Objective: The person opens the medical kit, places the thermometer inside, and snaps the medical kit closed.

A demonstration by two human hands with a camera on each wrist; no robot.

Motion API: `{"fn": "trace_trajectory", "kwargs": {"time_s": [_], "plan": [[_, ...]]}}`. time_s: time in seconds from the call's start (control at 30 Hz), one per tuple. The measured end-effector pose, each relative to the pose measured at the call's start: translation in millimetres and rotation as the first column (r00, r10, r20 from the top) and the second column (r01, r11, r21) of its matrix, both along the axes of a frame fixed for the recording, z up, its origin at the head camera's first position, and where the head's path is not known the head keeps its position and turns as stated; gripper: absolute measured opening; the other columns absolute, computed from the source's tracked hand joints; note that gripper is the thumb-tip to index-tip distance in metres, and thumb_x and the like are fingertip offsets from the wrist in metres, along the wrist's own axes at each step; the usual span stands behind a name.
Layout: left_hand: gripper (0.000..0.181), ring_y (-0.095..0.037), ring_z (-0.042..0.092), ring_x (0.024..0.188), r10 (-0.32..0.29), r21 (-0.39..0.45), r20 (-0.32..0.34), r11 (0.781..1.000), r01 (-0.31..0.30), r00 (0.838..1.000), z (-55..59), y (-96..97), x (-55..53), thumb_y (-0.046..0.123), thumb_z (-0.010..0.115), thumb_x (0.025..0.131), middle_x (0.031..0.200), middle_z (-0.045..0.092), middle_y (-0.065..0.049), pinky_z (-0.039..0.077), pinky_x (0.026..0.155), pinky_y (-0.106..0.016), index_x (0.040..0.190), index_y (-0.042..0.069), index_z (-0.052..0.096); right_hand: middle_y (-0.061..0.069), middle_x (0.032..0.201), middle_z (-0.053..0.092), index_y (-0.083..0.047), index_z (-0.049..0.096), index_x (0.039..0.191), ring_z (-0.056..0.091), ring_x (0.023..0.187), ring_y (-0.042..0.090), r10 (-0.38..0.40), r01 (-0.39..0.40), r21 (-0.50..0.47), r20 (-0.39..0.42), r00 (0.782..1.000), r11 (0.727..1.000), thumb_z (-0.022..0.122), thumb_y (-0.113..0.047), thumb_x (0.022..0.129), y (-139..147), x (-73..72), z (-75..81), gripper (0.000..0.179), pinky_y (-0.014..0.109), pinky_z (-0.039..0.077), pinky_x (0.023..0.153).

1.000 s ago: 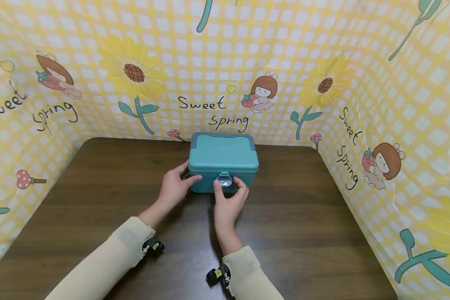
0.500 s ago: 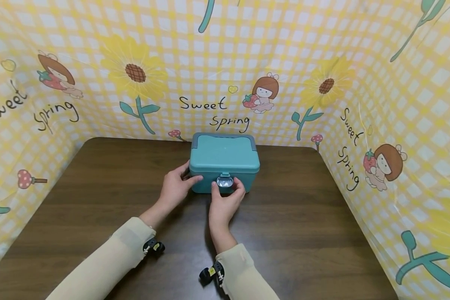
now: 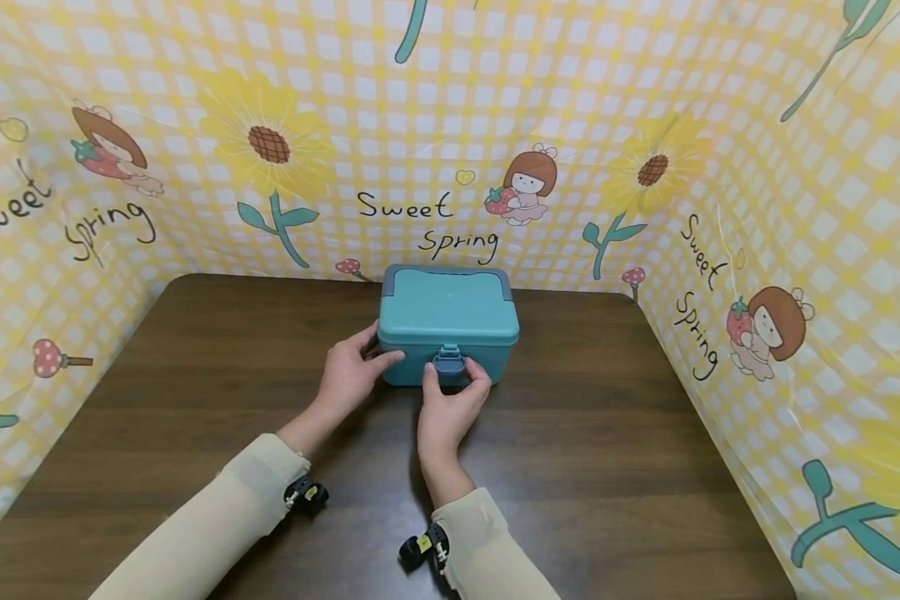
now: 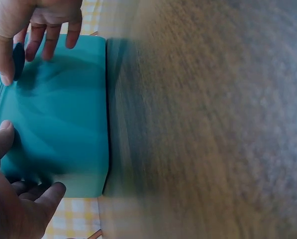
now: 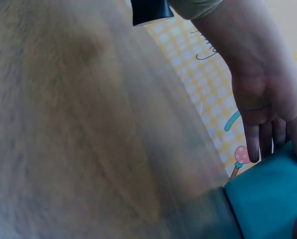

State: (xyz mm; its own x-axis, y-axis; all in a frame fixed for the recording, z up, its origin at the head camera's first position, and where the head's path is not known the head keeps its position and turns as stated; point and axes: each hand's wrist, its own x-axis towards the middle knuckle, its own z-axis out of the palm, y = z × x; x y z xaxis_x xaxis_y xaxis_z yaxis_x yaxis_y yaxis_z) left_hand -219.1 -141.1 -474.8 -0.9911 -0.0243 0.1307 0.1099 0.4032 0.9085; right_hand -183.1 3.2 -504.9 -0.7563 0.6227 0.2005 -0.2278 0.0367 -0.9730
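Observation:
A teal lidded storage box [image 3: 450,308] with blue-grey corners on its lid stands at the far side of the table, its lid down. My left hand [image 3: 348,375] holds the box's left front corner, the thumb on the front face and the fingers along the left side. With thumb and index finger my right hand [image 3: 450,412] pinches the blue-grey latch [image 3: 449,363] at the middle of the front. In the left wrist view the latch [image 4: 19,60] shows as a dark piece beside my right thumb. The right wrist view shows my left hand [image 5: 267,89] against the box [image 5: 267,199].
A dark brown wooden table [image 3: 607,467] lies under the box and both forearms. Yellow checked cloth [image 3: 390,125] printed with flowers and figures encloses the back and both sides, close behind the box. A small black camera is strapped to each wrist.
My right hand has shifted slightly left at the latch. The latch face, bright and shiny before, now looks dark blue, so its angle has changed. The left hand and box stay put.

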Motion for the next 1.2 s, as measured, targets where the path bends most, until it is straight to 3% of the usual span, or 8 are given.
{"fn": "trace_trajectory", "kwargs": {"time_s": [0.5, 0.73, 0.97, 1.2], "plan": [[0.077, -0.029, 0.059, 0.132, 0.004, -0.011, 0.002, 1.000, -0.004, 1.000, 2.7, -1.3, 0.2, 0.044, 0.079, 0.089, 0.151, 0.054, -0.010, 0.054, 0.102, -0.048, 0.154, 0.015, 0.049, 0.006, 0.118, 0.057, -0.008, 0.054, 0.117, 0.055, 0.115, 0.020, -0.036, 0.037, 0.012, -0.100, 0.994, 0.999, 0.092, -0.025, 0.079, 4, 0.3, 10.0, 0.056, 0.053, 0.044, 0.106], [0.075, -0.028, 0.060, 0.131, 0.013, -0.016, 0.000, 1.000, -0.013, 1.000, 1.8, -3.2, -1.0, 0.043, 0.080, 0.088, 0.149, 0.056, -0.010, 0.054, 0.102, -0.048, 0.152, 0.016, 0.051, 0.004, 0.113, 0.057, -0.011, 0.057, 0.113, 0.054, 0.108, 0.018, -0.067, 0.074, 0.084, -0.082, 0.994, 0.994, 0.092, -0.031, 0.078, 6, -1.9, 16.6, 0.053, 0.055, 0.044, 0.101], [0.073, -0.026, 0.059, 0.132, 0.016, -0.012, -0.003, 1.000, -0.016, 1.000, -0.1, -5.4, -1.7, 0.043, 0.080, 0.088, 0.148, 0.058, -0.008, 0.054, 0.102, -0.047, 0.151, 0.017, 0.053, 0.001, 0.110, 0.055, -0.013, 0.058, 0.110, 0.051, 0.105, 0.018, -0.082, 0.091, 0.177, -0.058, 0.995, 0.980, 0.090, -0.039, 0.079, 8, -5.2, 19.5, 0.051, 0.040, 0.041, 0.095], [0.071, -0.026, 0.059, 0.132, 0.011, -0.029, -0.013, 1.000, -0.011, 1.000, -1.2, -6.5, -0.9, 0.044, 0.079, 0.089, 0.146, 0.059, -0.008, 0.054, 0.102, -0.047, 0.150, 0.015, 0.055, 0.002, 0.108, 0.054, -0.013, 0.059, 0.111, 0.050, 0.103, 0.017, -0.092, 0.101, 0.203, -0.049, 0.994, 0.974, 0.090, -0.038, 0.080, 8, -8.1, 25.9, 0.050, 0.040, 0.038, 0.094]]}}
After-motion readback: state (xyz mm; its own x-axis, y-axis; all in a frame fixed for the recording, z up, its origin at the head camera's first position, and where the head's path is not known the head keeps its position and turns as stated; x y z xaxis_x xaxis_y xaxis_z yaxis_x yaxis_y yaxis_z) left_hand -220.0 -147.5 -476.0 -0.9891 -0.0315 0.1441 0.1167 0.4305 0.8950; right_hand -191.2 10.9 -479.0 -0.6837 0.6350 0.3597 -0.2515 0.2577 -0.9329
